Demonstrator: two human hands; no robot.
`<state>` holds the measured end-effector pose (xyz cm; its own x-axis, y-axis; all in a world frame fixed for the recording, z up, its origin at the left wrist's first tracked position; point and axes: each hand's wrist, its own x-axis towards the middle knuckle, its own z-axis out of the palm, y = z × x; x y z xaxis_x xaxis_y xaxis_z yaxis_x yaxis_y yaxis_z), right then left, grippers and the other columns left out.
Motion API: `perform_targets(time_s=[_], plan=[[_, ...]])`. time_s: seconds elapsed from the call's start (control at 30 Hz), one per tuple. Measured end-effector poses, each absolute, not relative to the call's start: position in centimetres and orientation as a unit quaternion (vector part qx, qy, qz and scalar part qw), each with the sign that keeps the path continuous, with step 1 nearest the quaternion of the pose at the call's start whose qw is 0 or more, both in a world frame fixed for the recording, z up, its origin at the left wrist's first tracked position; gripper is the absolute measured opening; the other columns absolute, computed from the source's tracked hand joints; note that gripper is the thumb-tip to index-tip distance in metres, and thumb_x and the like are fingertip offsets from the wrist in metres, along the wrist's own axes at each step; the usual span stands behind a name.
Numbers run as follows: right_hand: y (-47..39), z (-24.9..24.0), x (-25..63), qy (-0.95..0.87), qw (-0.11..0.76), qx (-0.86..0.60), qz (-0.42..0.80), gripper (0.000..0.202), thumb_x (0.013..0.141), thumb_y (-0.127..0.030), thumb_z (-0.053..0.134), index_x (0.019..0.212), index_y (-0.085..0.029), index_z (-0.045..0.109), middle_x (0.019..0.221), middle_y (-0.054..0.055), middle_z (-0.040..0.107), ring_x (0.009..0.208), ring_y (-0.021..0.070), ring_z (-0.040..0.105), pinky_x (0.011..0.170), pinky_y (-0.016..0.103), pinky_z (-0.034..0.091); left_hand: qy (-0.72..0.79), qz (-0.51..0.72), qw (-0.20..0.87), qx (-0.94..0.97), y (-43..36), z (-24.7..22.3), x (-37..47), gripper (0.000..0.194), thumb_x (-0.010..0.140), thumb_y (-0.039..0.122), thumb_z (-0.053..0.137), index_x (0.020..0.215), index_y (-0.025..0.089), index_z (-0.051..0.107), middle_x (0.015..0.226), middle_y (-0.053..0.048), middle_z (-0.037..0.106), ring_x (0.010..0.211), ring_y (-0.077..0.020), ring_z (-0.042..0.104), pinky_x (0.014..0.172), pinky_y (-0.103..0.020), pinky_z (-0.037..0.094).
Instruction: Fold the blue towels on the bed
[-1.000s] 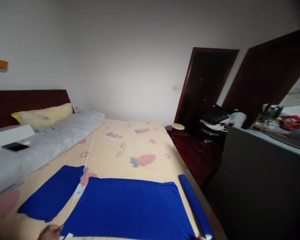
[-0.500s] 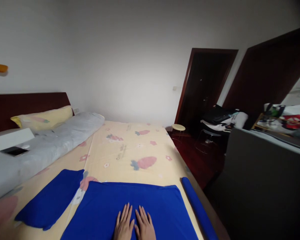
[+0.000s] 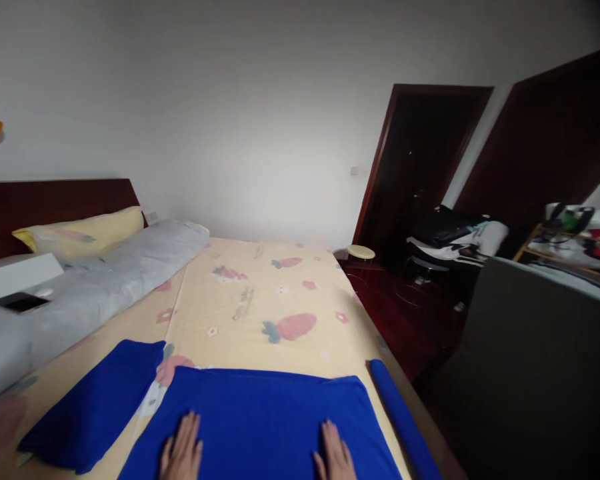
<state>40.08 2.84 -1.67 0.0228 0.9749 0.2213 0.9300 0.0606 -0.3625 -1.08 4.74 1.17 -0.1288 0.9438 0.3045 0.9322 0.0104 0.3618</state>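
Judging from its limp, wrinkle-free lie, the blue cloth (image 3: 265,420) is taken to be light, soft and without stiffness; it is best taken up at a corner or along an edge, since a pinch in the middle would only bunch it. It is spread flat on the bed (image 3: 260,300), over the yellow printed sheet, at the near end. The left hand (image 3: 183,455) is laid on its left part and the right hand (image 3: 335,457) on its right part, both palm down with fingers extended, pressed on the cloth and closed on nothing. The cloth is thus found directly beneath both hands. A blue sleeve (image 3: 93,407) is seen to the left, a blue roll (image 3: 403,420) at the bed's right edge.
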Motion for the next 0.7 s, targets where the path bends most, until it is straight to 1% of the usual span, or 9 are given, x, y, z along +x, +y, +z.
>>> perform_targets(time_s=[0.1, 0.2, 0.3, 0.4, 0.43, 0.5, 0.6, 0.67, 0.7], plan=[[7.3, -1.9, 32.8, -0.807, 0.22, -0.54, 0.096, 0.055, 0.091, -0.056, 0.043, 0.142, -0.037, 0.039, 0.145, 0.001, 0.046, 0.13, 0.0271, 0.049, 0.104, 0.043, 0.047, 0.593, 0.131, 0.086, 0.789, 8.2, 0.8, 6.9, 0.054, 0.091, 0.034, 0.029, 0.144, 0.039, 0.03, 0.152, 0.008, 0.038, 0.14, -0.0185, 0.037, 0.112, -0.039, 0.037], [11.0, -1.3, 29.5, -0.849, 0.215, -0.468, 0.121, 0.057, 0.089, -0.056, 0.048, 0.143, -0.039, 0.036, 0.144, 0.0, 0.045, 0.131, 0.0266, 0.048, 0.106, 0.044, 0.045, 0.529, 0.112, 0.112, 0.834, 11.4, 0.9, 11.0, 0.054, 0.091, 0.029, 0.03, 0.143, 0.041, 0.031, 0.151, 0.007, 0.037, 0.139, -0.0178, 0.04, 0.112, -0.04, 0.039], [13.6, 0.2, 32.8, -0.821, 0.193, -0.521, 0.128, 0.054, 0.092, -0.056, 0.042, 0.143, -0.037, 0.036, 0.148, 0.002, 0.041, 0.135, 0.0275, 0.042, 0.111, 0.05, 0.038, 0.593, 0.103, 0.082, 0.794, 14.3, 1.5, 9.4, 0.053, 0.092, 0.033, 0.027, 0.144, 0.037, 0.035, 0.152, 0.004, 0.037, 0.141, -0.0199, 0.036, 0.114, -0.046, 0.034], [15.1, 1.8, 40.1, -0.73, 0.169, -0.654, 0.103, 0.056, 0.093, -0.059, 0.035, 0.143, -0.033, 0.038, 0.149, 0.003, 0.04, 0.138, 0.0269, 0.037, 0.115, 0.052, 0.032, 0.7, 0.074, 0.04, 0.71, 17.1, 2.1, 3.1, 0.059, 0.087, 0.043, 0.029, 0.144, 0.029, 0.039, 0.154, -0.003, 0.037, 0.143, -0.0229, 0.031, 0.116, -0.051, 0.025], [15.4, 2.1, 42.6, -0.698, 0.159, -0.692, 0.089, 0.058, 0.092, -0.06, 0.034, 0.143, -0.032, 0.038, 0.151, 0.003, 0.037, 0.14, 0.0266, 0.033, 0.115, 0.052, 0.03, 0.725, 0.098, 0.033, 0.681, 18.0, 2.1, 0.6, 0.062, 0.085, 0.047, 0.03, 0.142, 0.028, 0.043, 0.153, -0.004, 0.037, 0.143, -0.0238, 0.032, 0.115, -0.052, 0.025], [15.7, 2.3, 46.9, -0.652, 0.135, -0.743, 0.07, 0.062, 0.091, -0.061, 0.033, 0.145, -0.029, 0.035, 0.154, 0.004, 0.033, 0.143, 0.0257, 0.028, 0.116, 0.052, 0.027, 0.755, 0.239, 0.059, 0.607, 19.7, 2.3, -4.3, 0.06, 0.078, 0.05, 0.033, 0.129, 0.032, 0.058, 0.143, -0.006, 0.052, 0.136, -0.0266, 0.044, 0.108, -0.056, 0.032], [16.0, 1.9, 50.4, -0.632, 0.106, -0.765, 0.06, 0.066, 0.09, -0.061, 0.031, 0.146, -0.027, 0.031, 0.155, 0.004, 0.031, 0.144, 0.0242, 0.025, 0.117, 0.052, 0.025, 0.741, 0.416, 0.078, 0.52, 21.6, 3.0, -9.0, 0.068, 0.082, 0.042, 0.009, 0.106, 0.035, 0.072, 0.108, -0.006, 0.075, 0.111, -0.0296, 0.065, 0.085, -0.061, 0.045], [16.1, 1.6, 50.7, -0.626, 0.102, -0.772, 0.041, 0.067, 0.089, -0.059, 0.032, 0.146, -0.024, 0.032, 0.155, 0.006, 0.031, 0.144, 0.0253, 0.025, 0.117, 0.053, 0.024, 0.725, 0.46, 0.067, 0.508, 22.2, 3.7, -9.3, 0.082, 0.082, 0.032, -0.006, 0.103, 0.032, 0.073, 0.093, -0.009, 0.078, 0.101, -0.0305, 0.07, 0.075, -0.061, 0.048], [16.2, 1.5, 50.1, -0.618, 0.108, -0.778, 0.024, 0.066, 0.089, -0.056, 0.033, 0.146, -0.022, 0.034, 0.154, 0.007, 0.031, 0.143, 0.0266, 0.026, 0.117, 0.054, 0.024, 0.718, 0.46, 0.054, 0.52, 22.2, 4.0, -8.5, 0.082, 0.083, 0.032, -0.006, 0.106, 0.03, 0.073, 0.094, -0.012, 0.078, 0.103, -0.0312, 0.069, 0.075, -0.061, 0.048]])
